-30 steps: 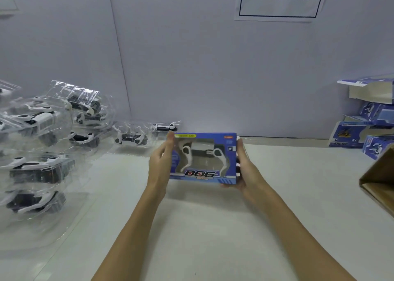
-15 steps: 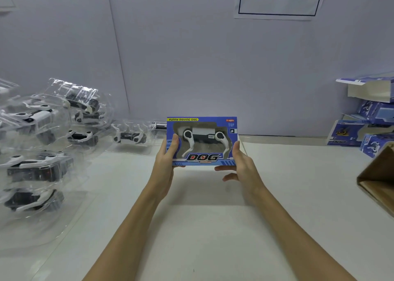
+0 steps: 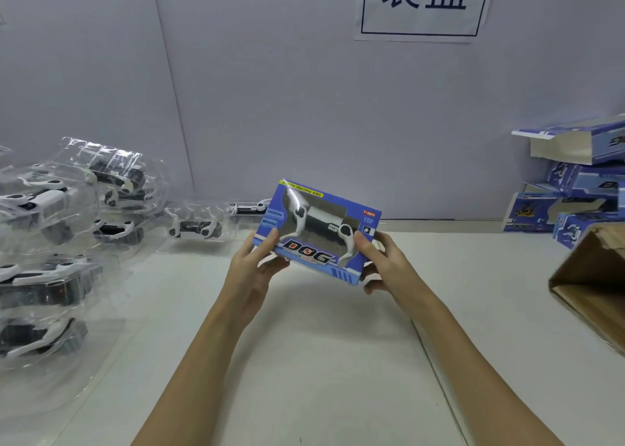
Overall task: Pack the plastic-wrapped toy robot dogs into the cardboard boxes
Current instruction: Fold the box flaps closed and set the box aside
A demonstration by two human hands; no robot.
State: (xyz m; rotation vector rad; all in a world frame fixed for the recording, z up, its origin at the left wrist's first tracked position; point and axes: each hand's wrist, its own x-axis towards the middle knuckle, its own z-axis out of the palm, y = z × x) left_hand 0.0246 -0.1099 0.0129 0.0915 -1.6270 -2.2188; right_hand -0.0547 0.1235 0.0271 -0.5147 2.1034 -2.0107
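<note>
**A:** Tilted now, that blue window box (image 3: pixel 318 231) — a moment ago it sat level; its right end has dipped, mid-frame above the white table (image 3: pixel 321 361).

**B:** Left hand (image 3: pixel 252 270) and right hand (image 3: pixel 384 266) both grip its lower corners, toy dog showing inside. One packed, I'd judge.

**A:** Left to go: about seven plastic-wrapped dogs (image 3: pixel 47 276) at left, roughly five blue boxes (image 3: pixel 571 182) stacked upper right, one brown carton (image 3: pixel 595 290).

One head-worn camera is looking forward and down across the table (image 3: pixel 321 361), facing the wall (image 3: pixel 270 90), arms reaching close beneath it.
</note>
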